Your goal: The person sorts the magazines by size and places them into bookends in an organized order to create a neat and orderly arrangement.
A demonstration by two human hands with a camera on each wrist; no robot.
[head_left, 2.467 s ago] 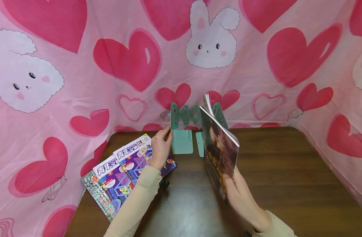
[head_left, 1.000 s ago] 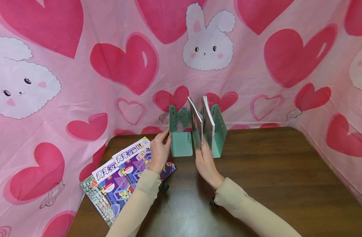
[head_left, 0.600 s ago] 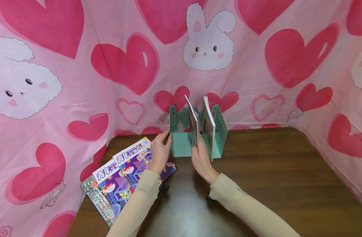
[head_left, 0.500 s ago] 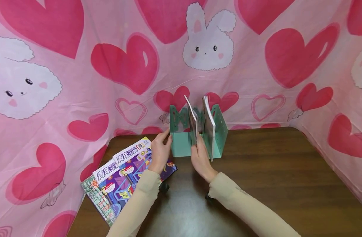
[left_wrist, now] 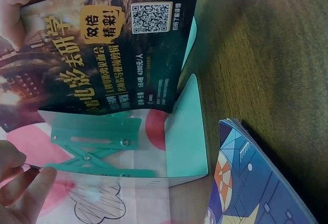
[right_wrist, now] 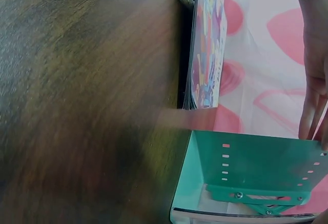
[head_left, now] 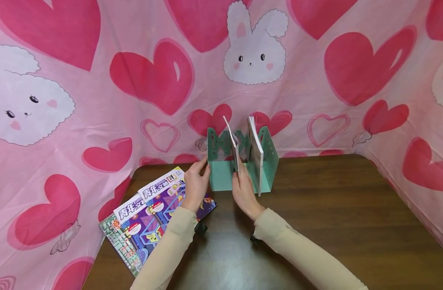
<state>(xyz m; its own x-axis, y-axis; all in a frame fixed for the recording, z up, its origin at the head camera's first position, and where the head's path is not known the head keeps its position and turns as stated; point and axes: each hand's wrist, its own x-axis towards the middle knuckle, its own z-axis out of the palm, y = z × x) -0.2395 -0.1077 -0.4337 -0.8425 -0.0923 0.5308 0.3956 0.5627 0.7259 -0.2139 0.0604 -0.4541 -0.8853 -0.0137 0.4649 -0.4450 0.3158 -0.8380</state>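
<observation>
A green metal expanding bookend (head_left: 221, 177) with lattice links stands at the back of the table. My left hand (head_left: 197, 183) pinches the edge of its left side panel, as the left wrist view (left_wrist: 25, 188) also shows. My right hand (head_left: 246, 189) grips a dark-covered magazine (head_left: 233, 141), thumb on its left face and fingers on its right. This magazine stands near the middle of the bookend, leaning left at the top; its cover with a QR code (left_wrist: 151, 18) shows in the left wrist view. Another magazine (head_left: 255, 153) stands close to the right panel (head_left: 270, 161).
Several overlapping magazines (head_left: 145, 217) with purple and green covers lie on the table to the left, partly under the left forearm. Brown wooden table (head_left: 333, 217) extends to the right. A pink curtain (head_left: 257, 96) with hearts and rabbits hangs right behind the bookend.
My right hand has carried the dark magazine from in front of the bookend into it, then shifted it slightly left. The other standing magazine shows fully now. My left hand stays on the panel.
</observation>
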